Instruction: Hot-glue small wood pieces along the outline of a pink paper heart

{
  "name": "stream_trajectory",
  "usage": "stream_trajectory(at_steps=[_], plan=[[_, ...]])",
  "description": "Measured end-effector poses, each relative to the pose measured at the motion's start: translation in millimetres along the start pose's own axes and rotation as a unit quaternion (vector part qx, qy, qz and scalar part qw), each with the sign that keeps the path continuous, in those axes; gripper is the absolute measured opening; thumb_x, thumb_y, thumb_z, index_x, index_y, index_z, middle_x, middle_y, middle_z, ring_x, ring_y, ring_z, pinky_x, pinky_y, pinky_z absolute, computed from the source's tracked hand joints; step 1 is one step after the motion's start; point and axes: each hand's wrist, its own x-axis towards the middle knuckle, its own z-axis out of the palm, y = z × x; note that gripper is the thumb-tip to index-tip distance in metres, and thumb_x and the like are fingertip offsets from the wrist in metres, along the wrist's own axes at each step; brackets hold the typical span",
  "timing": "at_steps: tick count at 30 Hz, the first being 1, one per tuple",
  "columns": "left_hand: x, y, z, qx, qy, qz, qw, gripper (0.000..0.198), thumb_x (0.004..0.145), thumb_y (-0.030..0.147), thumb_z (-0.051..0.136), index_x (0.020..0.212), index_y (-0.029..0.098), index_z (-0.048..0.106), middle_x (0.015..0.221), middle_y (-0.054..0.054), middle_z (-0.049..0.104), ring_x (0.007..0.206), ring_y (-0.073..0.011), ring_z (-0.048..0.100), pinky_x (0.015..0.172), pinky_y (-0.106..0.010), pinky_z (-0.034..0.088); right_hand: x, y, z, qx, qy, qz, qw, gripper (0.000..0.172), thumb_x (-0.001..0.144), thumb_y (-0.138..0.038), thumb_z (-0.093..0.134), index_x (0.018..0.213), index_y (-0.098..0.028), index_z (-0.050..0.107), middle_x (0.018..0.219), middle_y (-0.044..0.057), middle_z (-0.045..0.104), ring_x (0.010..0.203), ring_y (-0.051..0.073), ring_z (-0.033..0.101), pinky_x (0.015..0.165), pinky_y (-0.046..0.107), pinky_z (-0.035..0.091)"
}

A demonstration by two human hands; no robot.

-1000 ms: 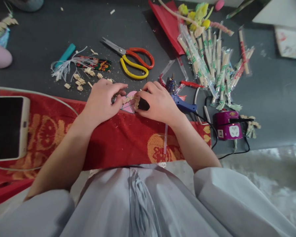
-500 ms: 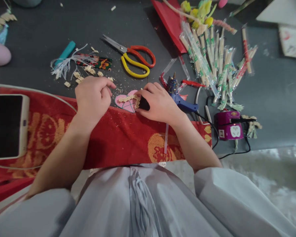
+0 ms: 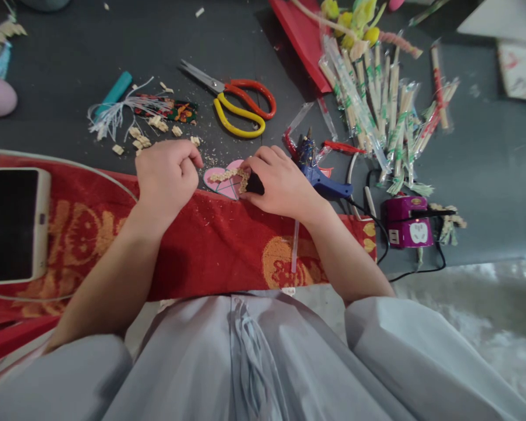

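Left hand (image 3: 169, 175) withdrawn from pink heart (image 3: 224, 183), fingers curled (contents unseen); right hand (image 3: 283, 182) pinches black piece (image 3: 255, 186) against its edge, steadying it.

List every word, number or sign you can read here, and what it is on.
None can be read.
Chopstick wrappers: green print, too small.
Purple socket box: white sticker, blurred.
Paper at top right: marks blurred.
Phone: screen dark.
Pink heart: lines only, no words.
Black item in right hand: no marks.
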Motion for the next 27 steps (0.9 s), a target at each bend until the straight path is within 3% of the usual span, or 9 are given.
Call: stream_trajectory(at_steps=[14,27], plan=[[-1.1,5.4,-5.2,0.016,-0.033,-0.038,0.999,0.014,0.072,0.015,0.044,0.062,0.024,0.044,0.063,-0.002,0.051,0.070,-0.0200,0.054,0.068,-0.036,0.033,-0.4,0.2,0.0,0.006,-0.001,0.001,1.000,0.037,0.084,-0.029,0.066,0.118,-0.013,0.061,0.118,0.016,0.059,0.111,0.033,0.053,0.101,0.051,0.045],[-0.8,1.2,-4.2,0.035,-0.044,-0.031,0.998,0.013,0.075,0.018,0.043,0.064,0.025,0.045,0.066,-0.002,0.058,0.076,-0.0214,0.062,0.069,-0.039,0.036,0.1,1.2,1.2,0.019,0.004,-0.005,1.000,0.035,0.083,-0.027,0.066,0.115,-0.014,0.060,0.115,0.015,0.059,0.110,0.032,0.053,0.102,0.053,0.044]])
